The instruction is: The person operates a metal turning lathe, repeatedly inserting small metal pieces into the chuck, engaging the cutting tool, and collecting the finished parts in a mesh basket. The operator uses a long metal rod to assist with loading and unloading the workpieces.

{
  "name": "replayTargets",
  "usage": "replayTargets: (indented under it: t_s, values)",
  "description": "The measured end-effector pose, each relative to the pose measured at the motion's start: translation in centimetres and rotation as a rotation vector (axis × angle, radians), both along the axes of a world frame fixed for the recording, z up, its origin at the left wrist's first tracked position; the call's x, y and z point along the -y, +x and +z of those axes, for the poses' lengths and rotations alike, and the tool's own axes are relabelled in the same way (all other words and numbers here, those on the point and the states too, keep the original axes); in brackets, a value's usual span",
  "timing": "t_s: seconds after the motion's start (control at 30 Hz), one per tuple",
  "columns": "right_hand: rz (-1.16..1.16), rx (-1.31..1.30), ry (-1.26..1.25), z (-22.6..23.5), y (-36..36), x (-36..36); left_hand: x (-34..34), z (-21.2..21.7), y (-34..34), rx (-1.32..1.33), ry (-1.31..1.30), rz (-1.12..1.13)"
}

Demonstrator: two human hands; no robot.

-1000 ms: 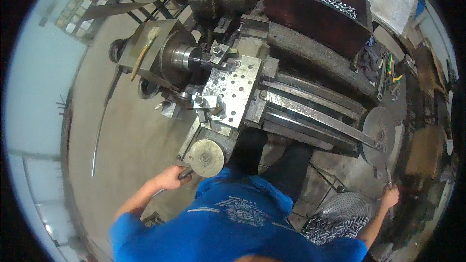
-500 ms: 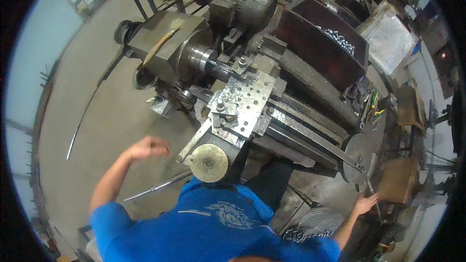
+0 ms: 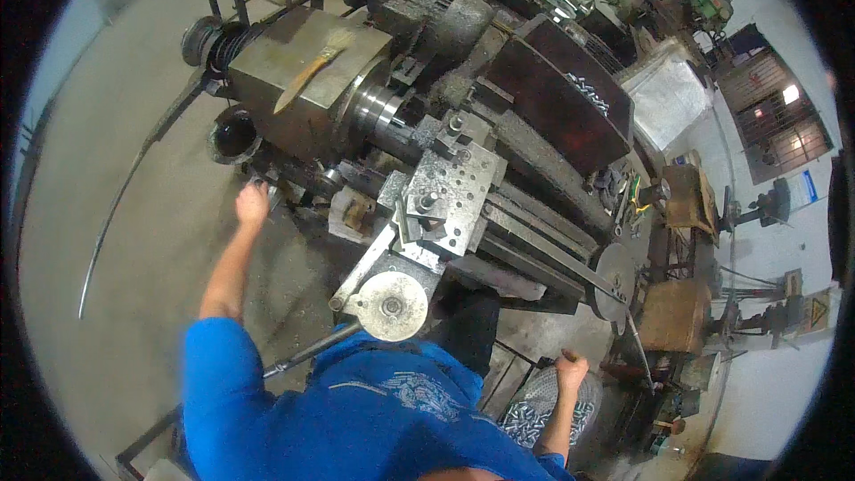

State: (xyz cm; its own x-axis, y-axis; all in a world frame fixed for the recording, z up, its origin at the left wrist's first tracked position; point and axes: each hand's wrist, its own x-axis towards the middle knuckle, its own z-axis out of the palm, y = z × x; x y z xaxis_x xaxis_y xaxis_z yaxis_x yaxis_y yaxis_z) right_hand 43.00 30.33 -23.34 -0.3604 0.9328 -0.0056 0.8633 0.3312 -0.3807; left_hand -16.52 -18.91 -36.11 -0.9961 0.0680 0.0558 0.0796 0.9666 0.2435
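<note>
My left hand (image 3: 252, 203) is closed at the front of a small lathe, below the headstock (image 3: 289, 71). Whatever its fingers grip there is hidden. My right hand (image 3: 572, 370) is raised with curled fingers over a perforated basket (image 3: 534, 389) holding many small shiny metal parts; any small piece in it is too small to make out. Between the hands stands the drilled cross-slide plate (image 3: 454, 183) with clamped tool blocks, and nearer to me a round handwheel (image 3: 392, 306). The chuck (image 3: 378, 111) shows bright metal rings.
A wooden-handled brush (image 3: 307, 80) lies on the headstock. Behind the bed are a motor (image 3: 432, 13) and a dark red bin (image 3: 561, 93) with small metal parts. A long thin rod (image 3: 116, 214) sticks out at left. A disc (image 3: 614, 281) and a slanting rod (image 3: 639, 349) stand at right.
My left hand has moved up and forward to the lathe's front. My right hand has let go of the rod at the right and come inward over the basket. The view has shifted.
</note>
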Motion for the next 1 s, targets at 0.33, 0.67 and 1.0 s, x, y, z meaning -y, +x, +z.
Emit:
replayTargets:
  t_s: [0.33, 0.67, 1.0]
  values:
    - [0.658, -0.254, 0.161, 16.5, -24.8, 1.3, 4.5, 1.8, -2.2, 0.169, -0.239, -0.341]
    - [1.397, -0.064, 0.188, 18.7, -49.0, 12.4, 14.3, 24.0, 0.0, -0.277, 0.069, -0.162]
    - [1.429, 0.084, -0.165, 16.1, -53.8, 12.4, 20.7, 22.7, 8.7, -0.032, -0.031, 0.516]
